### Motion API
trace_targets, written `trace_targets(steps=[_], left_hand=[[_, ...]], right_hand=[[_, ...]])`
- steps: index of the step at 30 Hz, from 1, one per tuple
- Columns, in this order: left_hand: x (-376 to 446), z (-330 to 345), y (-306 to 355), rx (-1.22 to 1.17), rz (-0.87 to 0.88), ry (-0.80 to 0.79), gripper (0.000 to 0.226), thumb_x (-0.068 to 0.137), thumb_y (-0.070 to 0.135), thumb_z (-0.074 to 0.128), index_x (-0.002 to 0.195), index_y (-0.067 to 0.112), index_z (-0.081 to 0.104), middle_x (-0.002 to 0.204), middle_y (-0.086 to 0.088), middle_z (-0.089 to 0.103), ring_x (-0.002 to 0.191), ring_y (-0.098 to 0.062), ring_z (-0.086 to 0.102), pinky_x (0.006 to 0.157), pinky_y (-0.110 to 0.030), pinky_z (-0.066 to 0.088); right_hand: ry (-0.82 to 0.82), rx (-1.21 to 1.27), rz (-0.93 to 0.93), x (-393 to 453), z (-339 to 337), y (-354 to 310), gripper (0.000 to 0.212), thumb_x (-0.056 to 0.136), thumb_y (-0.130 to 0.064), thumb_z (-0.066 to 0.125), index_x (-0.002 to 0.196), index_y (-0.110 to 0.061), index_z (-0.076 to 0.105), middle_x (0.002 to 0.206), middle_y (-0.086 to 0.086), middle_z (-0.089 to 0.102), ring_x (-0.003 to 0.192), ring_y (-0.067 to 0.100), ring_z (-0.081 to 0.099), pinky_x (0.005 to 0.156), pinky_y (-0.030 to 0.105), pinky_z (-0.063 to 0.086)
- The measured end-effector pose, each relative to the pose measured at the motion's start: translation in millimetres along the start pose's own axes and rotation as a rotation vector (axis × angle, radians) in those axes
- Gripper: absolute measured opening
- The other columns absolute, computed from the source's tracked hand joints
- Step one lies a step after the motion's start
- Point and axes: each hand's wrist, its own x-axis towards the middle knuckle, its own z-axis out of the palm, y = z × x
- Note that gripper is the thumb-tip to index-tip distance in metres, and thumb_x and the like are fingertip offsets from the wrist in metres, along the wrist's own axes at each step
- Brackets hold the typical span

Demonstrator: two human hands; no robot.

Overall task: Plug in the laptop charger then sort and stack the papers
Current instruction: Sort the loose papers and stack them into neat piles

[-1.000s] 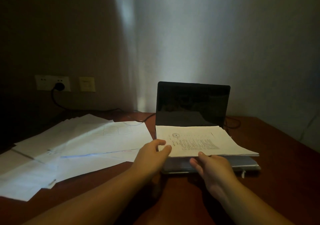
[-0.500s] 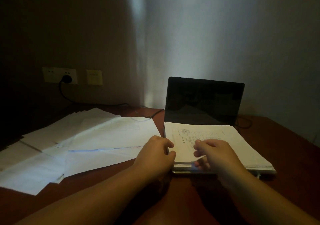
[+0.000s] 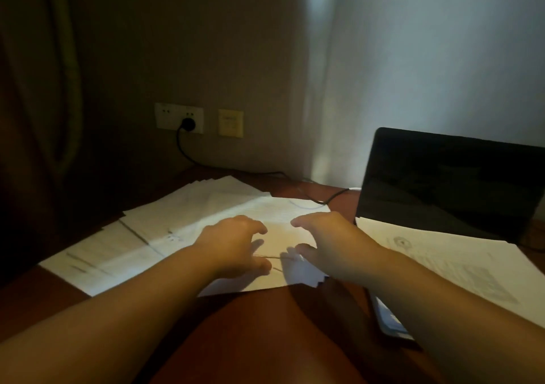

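Left hand [image 3: 236,243] and right hand [image 3: 327,242], fingers spread and curled, holding nothing, hover over loose papers [image 3: 188,224] left of the laptop [image 3: 448,183]. Charger plug [image 3: 187,124] seated. Risk: careless gathering crumples sheets or topples the stack [image 3: 460,262] on the laptop.

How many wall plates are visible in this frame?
2: a white socket plate with a black plug in it, and a yellowish plate just right of it. The dark left side may hide more.
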Motion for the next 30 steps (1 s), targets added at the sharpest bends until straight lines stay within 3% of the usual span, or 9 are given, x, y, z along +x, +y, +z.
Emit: trace_targets(steps=[3,7,9,12,16,20,24,27,30], left_hand=[[5,2,-13,0.013,0.001,-0.028,0.071,0.077,0.063,0.07,0.14,0.04,0.049,0.146,0.011,0.049,0.129,-0.015,0.047,0.104,-0.037,0.046],[10,4,-18,0.018,0.046,0.04,0.054,0.082,0.057,0.07,0.132,0.043,0.058,0.136,0.012,0.057,0.12,-0.013,0.053,0.097,-0.033,0.048],[9,7,-20,0.015,0.087,0.067,0.047,0.085,0.053,0.068,0.131,0.043,0.059,0.136,0.014,0.057,0.12,-0.011,0.053,0.097,-0.03,0.047],[4,12,-26,0.003,0.139,0.103,0.035,0.09,0.05,0.063,0.125,0.044,0.062,0.126,0.018,0.062,0.109,-0.007,0.056,0.092,-0.027,0.048],[3,6,-32,-0.003,0.186,0.102,0.023,0.096,0.037,0.059,0.118,0.039,0.068,0.115,0.018,0.066,0.098,-0.004,0.059,0.088,-0.024,0.051],[5,-1,-37,0.04,0.201,0.151,0.019,0.099,0.031,0.053,0.109,0.032,0.07,0.106,0.012,0.065,0.093,-0.006,0.059,0.086,-0.025,0.052],[5,0,-33,0.023,0.205,0.286,0.02,0.099,0.034,0.053,0.111,0.031,0.069,0.116,0.012,0.057,0.104,-0.006,0.053,0.09,-0.024,0.047],[3,-2,-29,0.016,0.189,0.453,0.024,0.088,0.036,0.057,0.108,0.03,0.07,0.117,0.006,0.061,0.113,-0.016,0.054,0.094,-0.034,0.047],[-2,-2,-26,0.029,0.202,0.656,0.029,0.08,0.036,0.064,0.105,0.025,0.072,0.112,-0.002,0.064,0.109,-0.025,0.055,0.083,-0.038,0.049]], right_hand=[[-0.116,-0.042,-0.058,25,7,-5,0.052,0.099,-0.044,0.053,0.146,-0.023,0.045,0.148,-0.002,0.048,0.133,0.018,0.044,0.108,0.03,0.036],[-0.262,-0.078,-0.131,49,22,-6,0.034,0.09,-0.044,0.065,0.114,-0.021,0.063,0.105,0.0,0.067,0.096,0.018,0.06,0.085,0.035,0.053],[-0.268,-0.04,-0.161,56,28,-3,0.024,0.088,-0.042,0.067,0.105,-0.025,0.065,0.097,-0.005,0.067,0.089,0.014,0.061,0.081,0.033,0.054],[-0.223,-0.02,-0.211,60,36,4,0.015,0.091,-0.04,0.065,0.1,-0.028,0.067,0.091,-0.009,0.065,0.083,0.011,0.058,0.072,0.025,0.048],[-0.102,0.037,-0.223,56,46,17,0.019,0.091,-0.045,0.062,0.104,-0.033,0.07,0.094,-0.014,0.067,0.085,0.007,0.057,0.079,0.031,0.053],[-0.026,0.048,-0.255,54,53,21,0.018,0.094,-0.035,0.057,0.104,-0.034,0.072,0.093,-0.013,0.068,0.086,0.006,0.057,0.079,0.029,0.053],[0.041,-0.006,-0.274,52,56,14,0.018,0.095,-0.024,0.051,0.093,-0.027,0.069,0.084,-0.009,0.062,0.078,0.009,0.053,0.073,0.031,0.051],[0.151,0.077,-0.211,49,53,14,0.012,0.096,-0.026,0.054,0.093,-0.027,0.066,0.085,-0.009,0.063,0.079,0.01,0.057,0.071,0.026,0.052],[0.235,0.169,-0.136,50,52,17,0.007,0.097,-0.028,0.058,0.097,-0.026,0.064,0.089,-0.007,0.066,0.08,0.012,0.062,0.072,0.03,0.057]])
